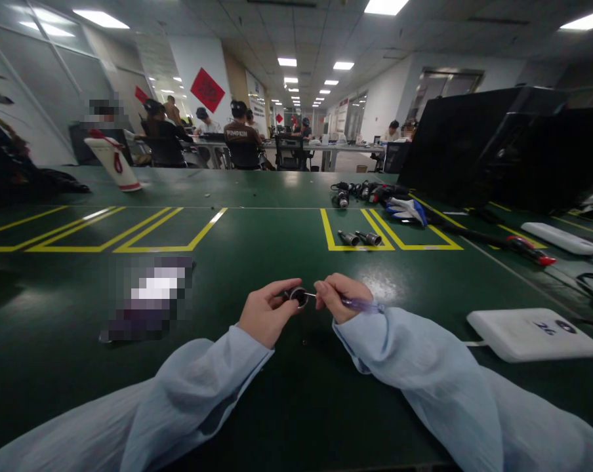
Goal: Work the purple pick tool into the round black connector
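Observation:
Over the dark green table [286, 400], my left hand [264, 314] is closed round a small round black part with a metal rim [298, 296]. My right hand [336, 296] is closed on a thin tool with a clear purple handle [359, 305]. The tool's metal tip points left and touches the round part. Both forearms wear light blue sleeves and rest near the table's front edge.
Two small metal cylinders [359, 238] lie in a yellow-taped box. Behind them sit more dark parts [360, 191] and a white-blue glove [407, 210]. A white flat box [535, 333] lies at right, black cases [498, 141] behind it. People sit at far desks.

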`<act>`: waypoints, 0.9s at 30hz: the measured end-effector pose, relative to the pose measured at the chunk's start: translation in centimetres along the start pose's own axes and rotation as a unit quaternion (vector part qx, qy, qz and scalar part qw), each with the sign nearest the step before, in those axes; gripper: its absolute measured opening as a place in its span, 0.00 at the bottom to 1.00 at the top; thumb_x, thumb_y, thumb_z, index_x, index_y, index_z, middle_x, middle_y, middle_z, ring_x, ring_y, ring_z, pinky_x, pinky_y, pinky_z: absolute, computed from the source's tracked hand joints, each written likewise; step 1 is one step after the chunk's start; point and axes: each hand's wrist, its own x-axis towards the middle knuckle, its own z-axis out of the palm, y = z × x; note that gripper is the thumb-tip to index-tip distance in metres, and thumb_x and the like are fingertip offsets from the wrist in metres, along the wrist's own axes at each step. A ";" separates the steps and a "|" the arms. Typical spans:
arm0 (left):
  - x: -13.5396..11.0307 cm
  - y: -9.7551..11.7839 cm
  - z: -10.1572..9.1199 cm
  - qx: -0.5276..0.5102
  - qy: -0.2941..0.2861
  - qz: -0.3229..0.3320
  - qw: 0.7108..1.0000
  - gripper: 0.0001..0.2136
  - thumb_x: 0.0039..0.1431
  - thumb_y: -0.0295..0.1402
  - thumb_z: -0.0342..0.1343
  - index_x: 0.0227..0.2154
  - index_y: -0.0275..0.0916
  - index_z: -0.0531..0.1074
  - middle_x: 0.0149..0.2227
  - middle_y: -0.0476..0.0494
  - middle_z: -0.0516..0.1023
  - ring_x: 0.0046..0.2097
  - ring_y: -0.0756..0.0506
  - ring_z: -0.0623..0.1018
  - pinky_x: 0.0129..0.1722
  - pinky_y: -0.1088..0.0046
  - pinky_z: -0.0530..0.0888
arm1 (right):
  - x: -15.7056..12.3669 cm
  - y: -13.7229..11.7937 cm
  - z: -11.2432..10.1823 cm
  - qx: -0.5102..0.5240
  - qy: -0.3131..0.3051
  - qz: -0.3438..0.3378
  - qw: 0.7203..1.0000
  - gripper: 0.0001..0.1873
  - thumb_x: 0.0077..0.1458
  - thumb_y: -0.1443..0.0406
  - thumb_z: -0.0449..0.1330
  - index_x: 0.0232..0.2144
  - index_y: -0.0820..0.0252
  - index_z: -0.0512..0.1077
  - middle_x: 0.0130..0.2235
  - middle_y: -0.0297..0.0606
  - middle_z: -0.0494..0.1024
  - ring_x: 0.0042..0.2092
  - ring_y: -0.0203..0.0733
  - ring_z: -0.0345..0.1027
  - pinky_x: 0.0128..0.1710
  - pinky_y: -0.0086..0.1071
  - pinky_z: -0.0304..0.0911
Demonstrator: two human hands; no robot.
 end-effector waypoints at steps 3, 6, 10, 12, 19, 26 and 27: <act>0.0 0.0 0.0 0.013 0.000 -0.003 1.000 0.18 0.37 0.27 0.58 0.37 0.32 0.71 0.33 0.42 0.77 0.34 0.44 0.77 0.38 0.64 0.74 | -0.2 0.2 0.2 -0.051 -0.001 -0.073 0.996 0.18 0.53 0.61 0.48 0.16 0.60 0.65 0.19 0.34 0.68 0.23 0.32 0.61 0.26 0.26 0.55; -0.3 0.2 0.3 0.020 0.002 -0.009 1.000 0.17 0.38 0.28 0.58 0.35 0.31 0.71 0.32 0.41 0.77 0.33 0.44 0.77 0.37 0.65 0.75 | -0.2 0.5 0.5 -0.072 0.008 -0.137 0.988 0.17 0.54 0.62 0.47 0.16 0.60 0.65 0.19 0.35 0.68 0.23 0.33 0.61 0.26 0.26 0.55; -0.6 0.4 0.6 0.026 0.007 0.003 1.000 0.15 0.38 0.28 0.58 0.34 0.30 0.72 0.32 0.40 0.77 0.33 0.43 0.77 0.36 0.64 0.75 | -0.2 0.7 0.8 -0.094 0.009 -0.184 0.978 0.17 0.54 0.63 0.47 0.17 0.60 0.65 0.18 0.36 0.67 0.23 0.33 0.60 0.26 0.26 0.55; -0.7 0.4 0.7 0.041 0.005 0.013 0.999 0.15 0.38 0.28 0.58 0.34 0.30 0.72 0.34 0.39 0.77 0.34 0.43 0.77 0.37 0.64 0.75 | -0.2 0.7 0.9 -0.103 0.009 -0.195 0.975 0.17 0.54 0.63 0.47 0.17 0.60 0.65 0.18 0.36 0.67 0.23 0.33 0.59 0.26 0.26 0.55; -0.3 0.2 0.4 0.055 0.009 0.018 0.998 0.15 0.39 0.26 0.55 0.35 0.30 0.72 0.36 0.39 0.76 0.37 0.43 0.76 0.39 0.64 0.74 | -0.4 0.3 0.8 -0.104 0.036 -0.163 0.980 0.19 0.55 0.62 0.47 0.15 0.61 0.65 0.17 0.33 0.68 0.21 0.30 0.60 0.24 0.24 0.55; -0.5 0.4 0.6 0.050 0.011 0.037 0.998 0.16 0.35 0.26 0.59 0.34 0.31 0.73 0.34 0.40 0.78 0.36 0.43 0.77 0.41 0.64 0.73 | -0.5 0.3 1.0 -0.104 0.062 -0.134 0.984 0.20 0.54 0.62 0.49 0.14 0.62 0.66 0.16 0.32 0.68 0.20 0.28 0.61 0.22 0.22 0.54; -0.6 0.4 0.6 0.047 0.013 0.035 0.998 0.16 0.35 0.26 0.58 0.33 0.30 0.73 0.34 0.40 0.78 0.36 0.43 0.77 0.41 0.64 0.73 | -0.5 0.2 1.0 -0.102 0.063 -0.138 0.983 0.19 0.54 0.62 0.49 0.14 0.62 0.66 0.16 0.32 0.68 0.20 0.28 0.61 0.22 0.22 0.54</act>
